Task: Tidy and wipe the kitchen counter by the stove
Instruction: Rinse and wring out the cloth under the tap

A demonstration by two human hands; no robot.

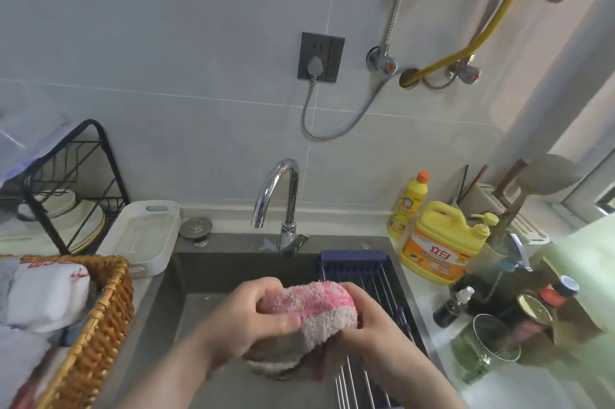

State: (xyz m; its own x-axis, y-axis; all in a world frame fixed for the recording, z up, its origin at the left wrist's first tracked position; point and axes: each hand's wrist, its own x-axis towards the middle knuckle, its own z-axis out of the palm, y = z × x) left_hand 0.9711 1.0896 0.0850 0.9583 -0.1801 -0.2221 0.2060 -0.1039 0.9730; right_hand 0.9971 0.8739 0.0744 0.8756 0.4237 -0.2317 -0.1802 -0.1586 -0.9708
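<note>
A fluffy pink and beige cloth (316, 308) is bunched up above the grey sink (213, 272). My left hand (253, 318) grips its left end, thumb across the front. My right hand (376, 325) grips its right end, fingers curled over the top. A loose part of the cloth hangs below the hands. The chrome tap (283, 205) stands behind, with no water visibly running.
A wire drain rack (369, 279) spans the sink's right side. Yellow detergent bottles (442, 242), dark bottles and a glass (492, 342) crowd the right counter. A wicker basket (100, 325) with towels, a white tray (146, 235) and a black dish rack (73, 189) stand left.
</note>
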